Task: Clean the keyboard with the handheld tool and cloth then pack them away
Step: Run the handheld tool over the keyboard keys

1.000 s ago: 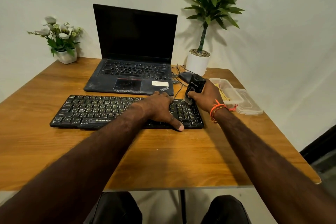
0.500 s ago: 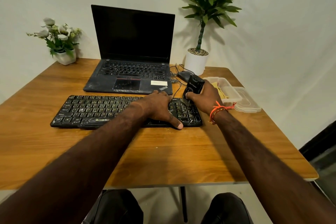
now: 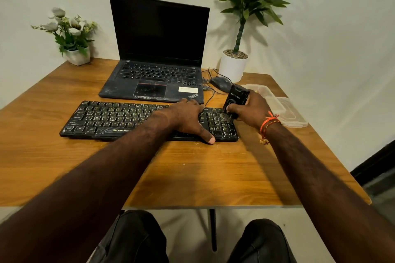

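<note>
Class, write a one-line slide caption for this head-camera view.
Right hand brushes the dusty keyboard's right end with a handheld tool while the left hand steadies it.

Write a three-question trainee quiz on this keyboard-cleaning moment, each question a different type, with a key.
1. True or false: the left hand lies on the keyboard.
2. Which hand grips the handheld tool?
A) left
B) right
C) both
3. Fill in: the tool's brush end touches the keyboard's ____ end, from the person's side.

Key
1. True; its fingers lie on the keys, thumb at the near edge.
2. B; the right hand wraps round the tool.
3. Right.
</note>
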